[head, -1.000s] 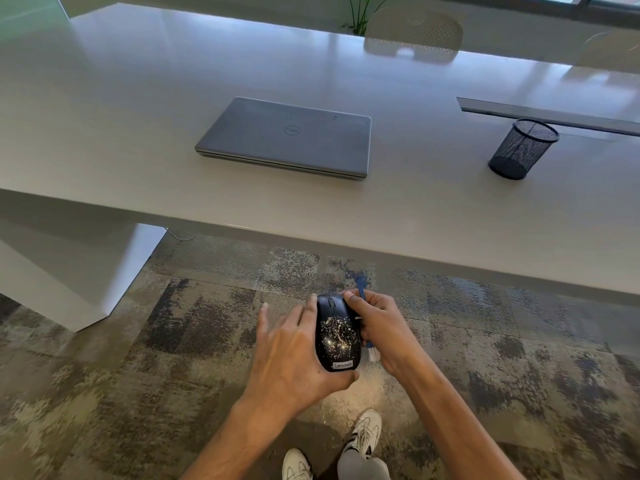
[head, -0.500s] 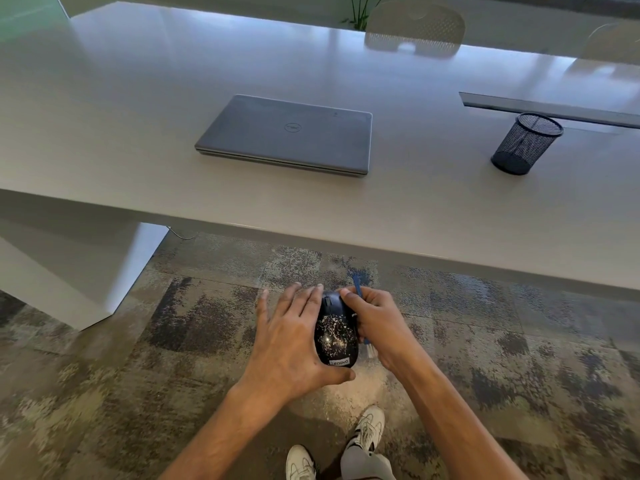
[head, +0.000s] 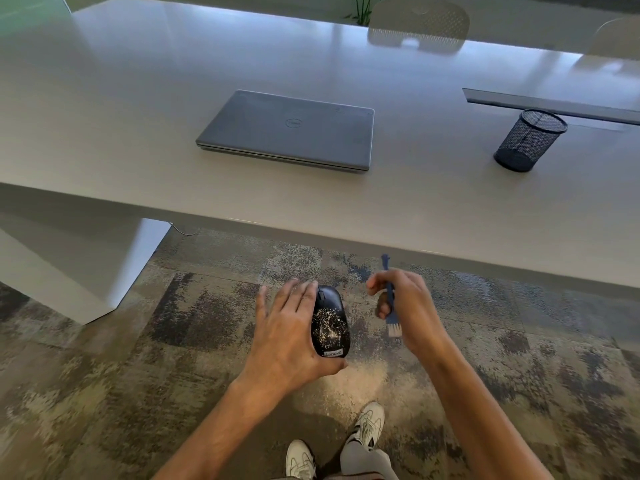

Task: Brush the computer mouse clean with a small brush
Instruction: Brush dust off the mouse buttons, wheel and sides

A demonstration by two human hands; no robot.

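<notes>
**Brush lifted off, crumbs still on the shell**

Pulling the brush [head: 390, 299] away from the mouse [head: 330, 323] was the change I noted here: half a second before, my right hand [head: 410, 306] sat pressed against the mouse's right flank, and now it hung apart from it, off to the right, with open carpet [head: 138, 358] showing between them. The right hand's fingers were curled around the blue handle, bristles pointing down toward me, handle tip sticking up past the knuckles. My left hand [head: 287, 334] cradled the mouse from its left side, thumb tucked under the near end by the logo, fingers lying fairly straight along the far side. The mouse was held in the air over the carpet, in front of the table [head: 104, 133] edge, above my shoes [head: 367, 422]. Pale specks were scattered across its back, so I judged the cleaning far from finished; the gap looked like a reset between strokes, with the next pass needing the bristles brought back onto the speckled top.
</notes>
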